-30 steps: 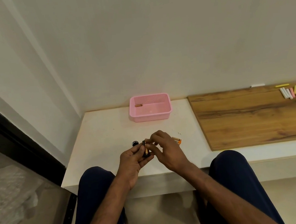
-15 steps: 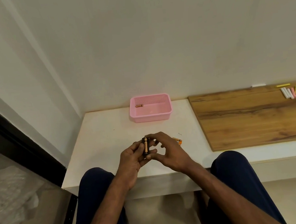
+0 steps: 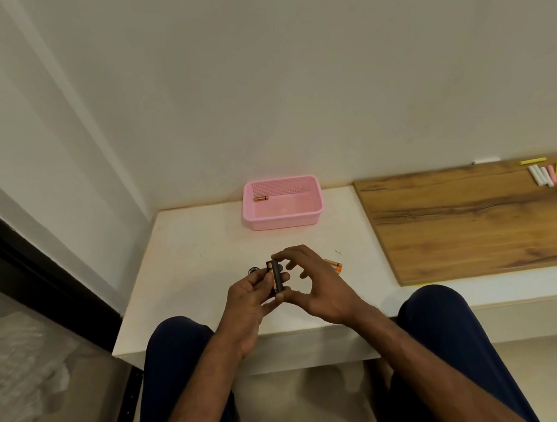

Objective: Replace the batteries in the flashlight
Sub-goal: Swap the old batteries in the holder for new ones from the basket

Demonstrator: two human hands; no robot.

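My left hand [image 3: 245, 300] grips a small black battery holder [image 3: 275, 276] with copper-coloured batteries showing in it, held upright over the white bench [image 3: 189, 254]. My right hand [image 3: 316, 286] curls around its right side, with fingertips touching the holder's top and thumb below. A round black flashlight part [image 3: 253, 269] lies on the bench just left of the holder, mostly hidden by my left hand. Orange loose batteries [image 3: 335, 265] lie on the bench behind my right hand. One copper battery [image 3: 261, 198] lies in the pink basket [image 3: 317, 203] at the back.
A wooden board [image 3: 478, 224] covers the bench on the right, with several coloured chalk sticks [image 3: 548, 174] at its far end. A wall rises right behind the bench. A dark frame and glass panel [image 3: 19, 272] stand at the left. My knees sit below the bench's front edge.
My right-hand fingers have lifted off the holder's face and spread around its right side, so the batteries in the holder now show. My left hand stays where it was.
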